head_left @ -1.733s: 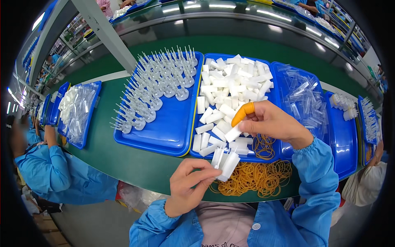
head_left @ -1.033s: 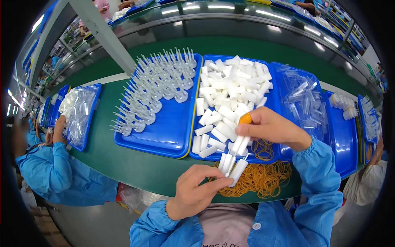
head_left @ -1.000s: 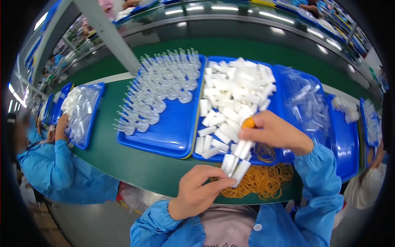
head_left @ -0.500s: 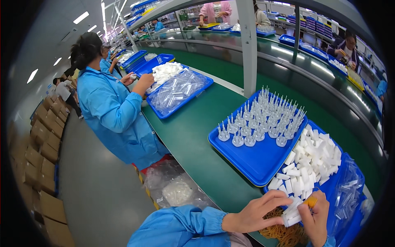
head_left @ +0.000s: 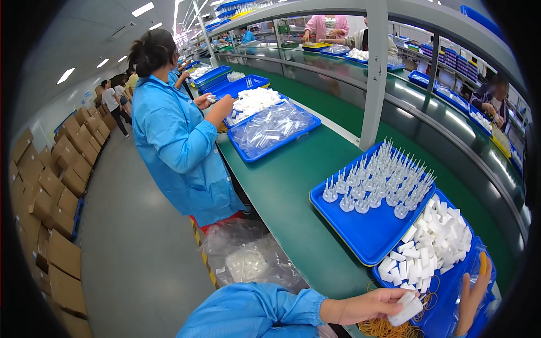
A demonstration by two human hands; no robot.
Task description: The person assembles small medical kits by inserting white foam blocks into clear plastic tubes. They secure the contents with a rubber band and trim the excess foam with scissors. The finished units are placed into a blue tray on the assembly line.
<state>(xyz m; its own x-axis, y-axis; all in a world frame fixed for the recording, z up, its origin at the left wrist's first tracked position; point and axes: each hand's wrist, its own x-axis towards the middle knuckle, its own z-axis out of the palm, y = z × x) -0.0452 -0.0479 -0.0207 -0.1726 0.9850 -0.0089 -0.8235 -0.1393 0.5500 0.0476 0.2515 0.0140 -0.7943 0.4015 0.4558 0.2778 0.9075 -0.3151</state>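
Note:
My left hand (head_left: 369, 307) sits at the bottom edge and grips a small bundle of white rectangular pieces (head_left: 407, 307). My right hand (head_left: 470, 296) is raised just right of the bundle with its fingers apart, and one fingertip wears an orange cot (head_left: 483, 263). It holds nothing that I can see. A pile of tan rubber bands (head_left: 383, 328) lies under my left hand. Behind the hands, a blue tray (head_left: 451, 284) holds a heap of loose white pieces (head_left: 431, 250).
A second blue tray (head_left: 366, 234) carries rows of clear spiked caps (head_left: 380, 183) on the green bench (head_left: 293, 180). A co-worker in a blue coat (head_left: 180, 141) stands at the left by a tray of clear bags (head_left: 273, 127). Cardboard boxes (head_left: 45, 197) line the aisle, and a grey post (head_left: 375, 73) rises from the bench.
The view has swung left, along the aisle and bench. My hands now sit at the lower right edge. My right hand has come off the white bundle, which stays in my left hand.

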